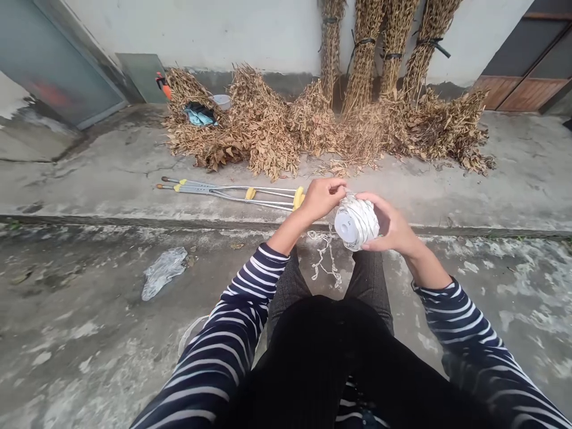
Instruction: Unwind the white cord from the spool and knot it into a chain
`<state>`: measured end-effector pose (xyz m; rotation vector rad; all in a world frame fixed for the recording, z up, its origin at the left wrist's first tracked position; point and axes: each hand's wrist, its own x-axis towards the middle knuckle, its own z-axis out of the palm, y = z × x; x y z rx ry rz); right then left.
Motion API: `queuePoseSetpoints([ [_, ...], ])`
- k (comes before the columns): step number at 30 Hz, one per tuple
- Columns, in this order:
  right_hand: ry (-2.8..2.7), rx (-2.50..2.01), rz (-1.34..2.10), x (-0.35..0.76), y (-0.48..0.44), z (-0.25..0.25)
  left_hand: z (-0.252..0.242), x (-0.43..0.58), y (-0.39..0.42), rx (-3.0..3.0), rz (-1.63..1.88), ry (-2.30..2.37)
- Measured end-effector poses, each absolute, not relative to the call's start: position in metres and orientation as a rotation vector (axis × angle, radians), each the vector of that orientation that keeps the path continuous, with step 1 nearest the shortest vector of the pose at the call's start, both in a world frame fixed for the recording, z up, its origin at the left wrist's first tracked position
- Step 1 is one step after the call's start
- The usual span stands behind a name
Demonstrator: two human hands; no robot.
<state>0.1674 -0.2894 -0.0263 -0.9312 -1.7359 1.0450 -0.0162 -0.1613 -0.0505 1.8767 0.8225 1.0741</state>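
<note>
In front of my knees my right hand (pixel 393 225) grips a white spool (pixel 343 226), its fingers over the top and its thumb beneath. Thin white cord (pixel 364 215) is wound thickly round it, and the flat end with a centre hole faces left. My left hand (pixel 322 198) is closed in a pinch at the spool's upper left, on what looks like a strand of this cord. A loose, kinked length of cord (pixel 326 262) hangs or lies below the spool, between my legs.
A pair of crutches (pixel 250 193) lies on the raised concrete step ahead. Dried plant stalks (pixel 268 125) are heaped along the wall, with tied bundles (pixel 364 53) upright behind. A crumpled clear plastic bag (pixel 165 271) lies on the lower ground at left. The step's edge (pixel 111 223) crosses before me.
</note>
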Motion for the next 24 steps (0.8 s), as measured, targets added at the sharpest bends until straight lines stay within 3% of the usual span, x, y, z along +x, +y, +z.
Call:
queuePoseSetpoints([
  [5,-1.780,-0.844,1.016,0.165,-0.292,-0.031,-0.044,-0.034,-0.165,1.796,0.791,0.763],
  [11,-1.331,-0.765,1.233,0.168,-0.290,-0.038,-0.051,-0.058,-0.175,1.455,0.560,0.453],
  [15,-1.189,-0.782,1.250,0.170,-0.288,-0.035,-0.059,-0.067,-0.178,1.419,0.506,0.487],
  [24,-1.238,-0.804,1.088,0.175,-0.283,-0.013,-0.121,-0.074,-0.170,1.362,0.488,0.642],
])
